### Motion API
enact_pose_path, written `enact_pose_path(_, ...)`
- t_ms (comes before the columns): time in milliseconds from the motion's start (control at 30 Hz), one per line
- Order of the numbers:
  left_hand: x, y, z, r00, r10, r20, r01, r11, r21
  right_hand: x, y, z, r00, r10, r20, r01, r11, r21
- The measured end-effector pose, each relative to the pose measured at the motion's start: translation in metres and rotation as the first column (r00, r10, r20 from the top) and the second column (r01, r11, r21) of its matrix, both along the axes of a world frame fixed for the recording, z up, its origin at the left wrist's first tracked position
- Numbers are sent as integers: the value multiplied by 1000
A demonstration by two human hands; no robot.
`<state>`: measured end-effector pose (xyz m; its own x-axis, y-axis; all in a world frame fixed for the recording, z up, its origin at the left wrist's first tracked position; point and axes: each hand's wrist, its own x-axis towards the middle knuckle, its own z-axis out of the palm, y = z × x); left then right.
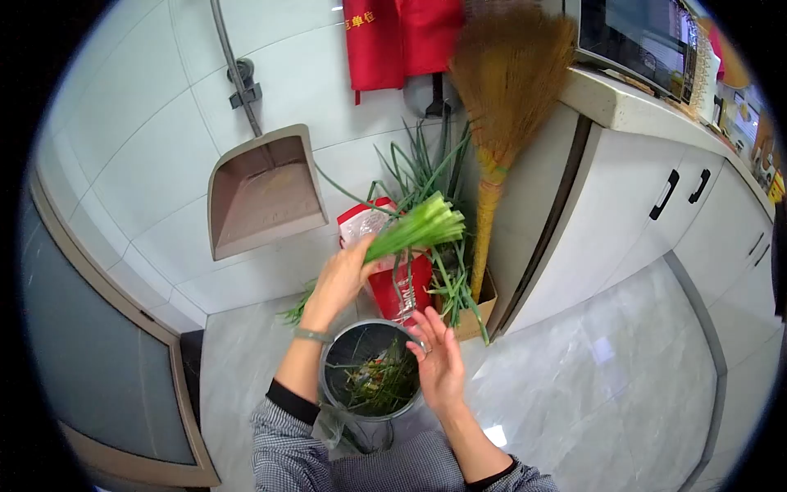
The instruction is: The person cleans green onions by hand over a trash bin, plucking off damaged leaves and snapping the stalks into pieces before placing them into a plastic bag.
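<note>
My left hand (338, 283) is closed around a bunch of chives (416, 230). Their pale cut ends point up and to the right, while the dark leafy tips show behind my wrist on the left. At the right rim of a grey trash bin (325, 373), my right hand (440, 361) is held with its fingers apart and nothing in it. Whether it touches the rim I cannot tell. Inside the bin lie green plant scraps (385, 381) and other bits of waste.
A red and white bag (402, 287) and long green onions (418, 168) in a cardboard box (484, 316) stand behind the bin. A straw broom (492, 189) leans there. A dustpan (266, 197) and red apron (402, 41) hang on the wall. White cabinets (623, 213) line the right.
</note>
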<state>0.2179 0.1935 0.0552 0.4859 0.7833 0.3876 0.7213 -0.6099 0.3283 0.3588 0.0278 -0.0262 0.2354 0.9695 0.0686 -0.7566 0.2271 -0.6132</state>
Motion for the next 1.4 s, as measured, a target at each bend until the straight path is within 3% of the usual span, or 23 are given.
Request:
enact_pose_path(133, 23, 75, -53, 999, 43, 22, -46, 986, 159, 0, -2, 0, 996, 81, 32, -82, 996, 26)
enact_pose_path(200, 24, 94, -80, 925, 73, -372, -34, 993, 109, 0, -2, -2, 994, 96, 49, -97, 995, 18)
enact_pose_path(300, 27, 97, -92, 950, 54, -307, -30, 996, 83, 5, 1, -6, 987, 115, 116, -117, 993, 9)
enact_pose_path(333, 27, 96, -93, 934, 85, -347, -39, 990, 137, 6, 2, -6, 986, 135, 102, -139, 990, 34)
enact_pose_path(433, 23, 96, -87, 924, 93, -370, -66, 994, 85, 4, 2, -5, 982, 155, 105, -162, 985, 65)
enact_pose_path(567, 11, 83, -77, 987, 46, -157, -46, 999, 1, -1, 0, -5, 974, 203, 101, -213, 972, 97)
enact_pose_path(633, 5, 75, -75, 991, 34, -130, -33, 999, 11, -4, 0, -6, 961, 239, 136, -257, 957, 133)
enact_pose_path(700, 0, 62, -76, 1000, 3, 22, -9, 963, 270, -9, -1, -5, 963, 236, 127, -255, 953, 161)
enact_pose_path(833, -7, -4, -51, 982, -79, 172, 42, 978, 206, -13, -4, 1, 979, 203, 3, -198, 952, 233)
enact_pose_path(867, -14, -21, -56, 925, -159, 344, 203, 975, -94, -14, -4, 0, 981, 194, -21, -183, 954, 238)
enact_pose_path(900, -20, -41, -62, 836, -168, 523, 390, 852, -350, -15, -6, 0, 981, 195, -22, -184, 955, 231)
enact_pose_path(967, -23, -91, -66, 781, -76, 620, 437, 776, -455, -17, -7, 2, 969, 233, -86, -202, 941, 272)
enact_pose_path(1033, -24, -125, -75, 763, -81, 642, 432, 803, -412, -21, -8, 1, 952, 303, -46, -275, 912, 303)
enact_pose_path(1100, -33, -143, -93, 747, 9, 665, 377, 818, -434, -26, -10, -1, 883, 459, 102, -468, 843, 266)
enact_pose_path(1167, -43, -153, -105, 606, 249, 755, 413, 714, -566, -31, -13, 0, 865, 476, 158, -501, 832, 239)
enact_pose_path(1233, -48, -164, -94, 625, 261, 736, 395, 708, -586, -34, -16, -1, 761, 590, 270, -643, 741, 196)
enact_pose_path(1300, -52, -171, -93, 602, 294, 742, 337, 750, -570, -36, -18, -1, 732, 595, 331, -670, 719, 188)
enact_pose_path(1333, -54, -173, -102, 536, 329, 777, 356, 747, -561, -36, -20, -2, 700, 600, 388, -696, 695, 182)
enact_pose_path(1400, -60, -173, -105, 540, 309, 783, 381, 740, -555, -38, -23, 0, 656, 618, 433, -728, 668, 150)
